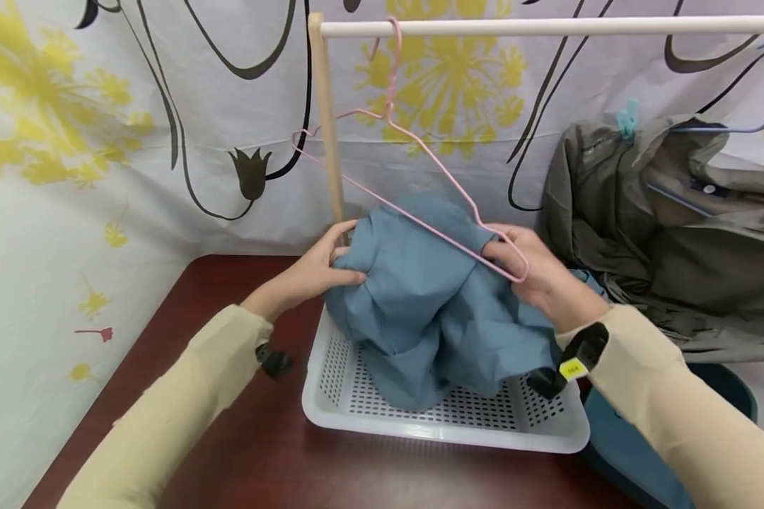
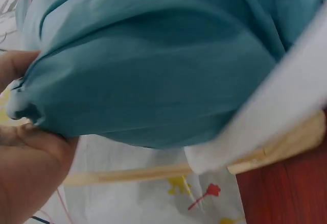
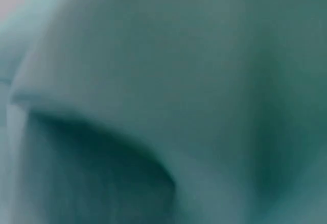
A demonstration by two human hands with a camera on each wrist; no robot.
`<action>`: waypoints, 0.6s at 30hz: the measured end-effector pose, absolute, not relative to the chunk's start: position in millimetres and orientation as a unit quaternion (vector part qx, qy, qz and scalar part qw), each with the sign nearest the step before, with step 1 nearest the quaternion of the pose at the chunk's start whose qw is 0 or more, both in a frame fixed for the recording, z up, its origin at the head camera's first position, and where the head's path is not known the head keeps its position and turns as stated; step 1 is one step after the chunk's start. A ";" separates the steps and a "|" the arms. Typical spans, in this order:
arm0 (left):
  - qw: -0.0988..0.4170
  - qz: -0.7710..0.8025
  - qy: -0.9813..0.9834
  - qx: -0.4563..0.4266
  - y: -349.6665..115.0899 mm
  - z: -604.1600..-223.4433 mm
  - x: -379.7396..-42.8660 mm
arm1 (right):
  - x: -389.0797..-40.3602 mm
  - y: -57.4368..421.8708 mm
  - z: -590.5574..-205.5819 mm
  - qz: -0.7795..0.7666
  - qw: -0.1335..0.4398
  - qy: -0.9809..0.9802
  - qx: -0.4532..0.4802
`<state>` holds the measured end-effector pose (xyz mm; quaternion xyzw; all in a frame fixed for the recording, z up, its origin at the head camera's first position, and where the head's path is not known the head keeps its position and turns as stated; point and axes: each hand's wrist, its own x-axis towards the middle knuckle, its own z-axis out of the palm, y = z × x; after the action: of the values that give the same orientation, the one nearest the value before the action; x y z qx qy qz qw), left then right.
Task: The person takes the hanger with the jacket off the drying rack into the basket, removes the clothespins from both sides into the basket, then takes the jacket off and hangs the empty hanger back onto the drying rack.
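Note:
A crumpled blue garment (image 1: 414, 283), its exact kind unclear, is held up over a white perforated basket (image 1: 446, 433). My left hand (image 1: 318, 267) pinches its upper left edge between thumb and fingers; the left wrist view shows the bunched cloth (image 2: 143, 76) there. On the other side my right hand (image 1: 535, 272) grips the garment's upper right part. A pink hanger (image 1: 442, 168) hangs tilted from the rack, its right end lying across the right hand's fingers and its lower bar in front of the cloth. Blurred blue fabric (image 3: 153, 81) fills the right wrist view, hiding the fingers.
A rack with a white rail (image 1: 547, 27) and wooden post (image 1: 328, 127) stands behind the basket. At right hangs a dark grey garment (image 1: 668, 247) with a teal clip (image 1: 627, 120). A dark blue container (image 1: 649, 445) sits beside the basket on the reddish-brown table (image 1: 242, 438).

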<state>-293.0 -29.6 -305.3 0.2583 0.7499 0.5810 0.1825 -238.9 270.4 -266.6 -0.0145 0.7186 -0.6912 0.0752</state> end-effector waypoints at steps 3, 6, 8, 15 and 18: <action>0.178 0.525 0.769 0.318 -42.7 -311.9 -280.3 | -225.0 262.9 -282.4 -0.679 0.089 0.727 -0.043; 0.167 0.446 0.794 0.378 -49.2 -319.6 -271.0 | -217.4 260.3 -298.4 -0.647 0.135 0.745 -0.085; 0.161 0.381 0.813 0.409 -50.2 -324.1 -264.1 | -214.4 258.3 -307.6 -0.603 0.174 0.769 -0.121; 0.196 0.168 0.858 0.444 -35.5 -336.8 -243.2 | -205.9 257.0 -330.0 -0.322 0.218 0.883 -0.264; 0.225 0.084 0.868 0.434 -25.9 -343.2 -240.9 | -204.5 259.0 -334.5 -0.255 0.256 0.889 -0.282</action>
<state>-240.9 -25.9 -343.2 0.4343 0.8681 0.0844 0.2251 -204.5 259.0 -334.5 -0.2821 0.8887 -0.2550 0.2561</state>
